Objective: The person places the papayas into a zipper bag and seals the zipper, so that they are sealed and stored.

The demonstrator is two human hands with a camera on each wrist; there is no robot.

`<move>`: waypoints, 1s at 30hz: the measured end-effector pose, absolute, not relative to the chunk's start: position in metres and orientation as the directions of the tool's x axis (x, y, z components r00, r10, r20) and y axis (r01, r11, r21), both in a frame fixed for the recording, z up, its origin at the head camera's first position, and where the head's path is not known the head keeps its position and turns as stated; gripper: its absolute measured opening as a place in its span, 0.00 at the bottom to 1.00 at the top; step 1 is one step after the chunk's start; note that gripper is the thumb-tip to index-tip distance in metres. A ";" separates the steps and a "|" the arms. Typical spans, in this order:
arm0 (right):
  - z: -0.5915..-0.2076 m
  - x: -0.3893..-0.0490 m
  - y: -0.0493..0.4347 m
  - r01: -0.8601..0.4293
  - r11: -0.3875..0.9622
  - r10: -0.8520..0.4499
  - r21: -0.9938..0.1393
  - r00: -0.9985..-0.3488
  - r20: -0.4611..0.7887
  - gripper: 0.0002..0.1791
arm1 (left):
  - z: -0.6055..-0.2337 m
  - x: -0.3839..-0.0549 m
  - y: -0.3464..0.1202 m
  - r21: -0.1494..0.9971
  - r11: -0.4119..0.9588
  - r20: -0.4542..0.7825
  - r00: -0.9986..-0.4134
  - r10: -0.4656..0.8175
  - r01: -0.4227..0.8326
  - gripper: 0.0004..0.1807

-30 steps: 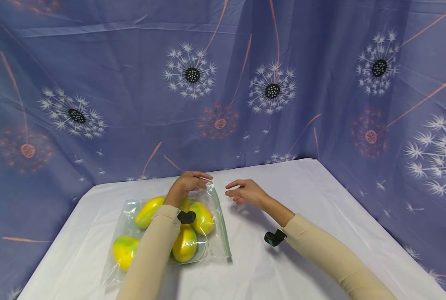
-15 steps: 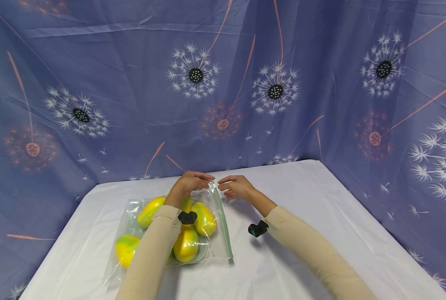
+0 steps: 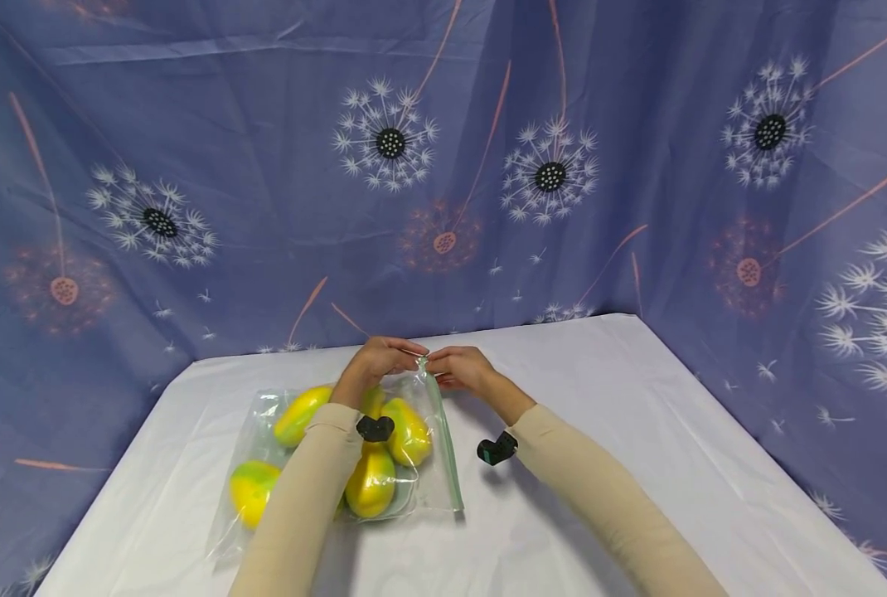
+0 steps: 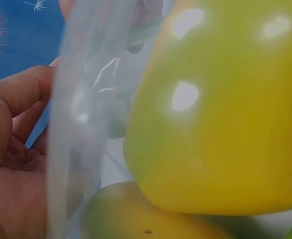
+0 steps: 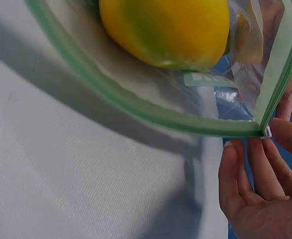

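A clear zip bag with a green zip strip lies on the table, several yellow-green mangoes inside it. My left hand holds the bag at the far end of the strip, its forearm passing over the fruit. In the left wrist view, the bag's film hides part of the left hand. My right hand meets it there from the other side. Up close, the right thumb and fingers pinch the small white slider at the strip's end. Between the film's two sides the mouth gapes.
A white cloth covers the table under the bag. Behind and to the right hangs a blue curtain with dandelion prints, close to the table's far edge. Each wrist carries a small black camera.
My right hand has moved left, from apart from the bag to the far end of its zip strip, and now pinches there. The left hand has stayed at the same corner.
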State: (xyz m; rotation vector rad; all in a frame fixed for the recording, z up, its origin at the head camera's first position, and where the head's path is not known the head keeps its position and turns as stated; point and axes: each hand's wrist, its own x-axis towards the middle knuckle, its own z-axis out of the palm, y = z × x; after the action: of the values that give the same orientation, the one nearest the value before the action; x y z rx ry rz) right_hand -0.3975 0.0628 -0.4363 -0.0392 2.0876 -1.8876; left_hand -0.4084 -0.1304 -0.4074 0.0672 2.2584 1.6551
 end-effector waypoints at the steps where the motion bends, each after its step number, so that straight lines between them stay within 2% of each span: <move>1: -0.436 -0.397 0.062 0.193 0.119 -0.229 -0.974 -0.949 -0.216 0.19 | -0.408 -0.409 -0.130 0.934 0.320 -0.242 -0.940 0.239 -0.158 0.18; 13: -0.436 -0.395 0.060 0.195 0.085 -0.180 -0.977 -0.962 -0.208 0.16 | -0.408 -0.412 -0.129 0.930 0.321 -0.253 -0.945 0.208 -0.178 0.16; 30: -0.440 -0.389 0.066 0.177 0.101 -0.210 -0.979 -0.958 -0.195 0.14 | -0.402 -0.409 -0.128 0.944 0.292 -0.217 -0.956 0.198 -0.153 0.16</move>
State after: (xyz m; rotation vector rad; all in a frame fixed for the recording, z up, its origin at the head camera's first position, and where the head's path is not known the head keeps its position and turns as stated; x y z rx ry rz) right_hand -0.3887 0.0660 -0.4402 -0.0329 2.0971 -1.9326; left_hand -0.4092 -0.1282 -0.4018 0.0404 2.2725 1.7117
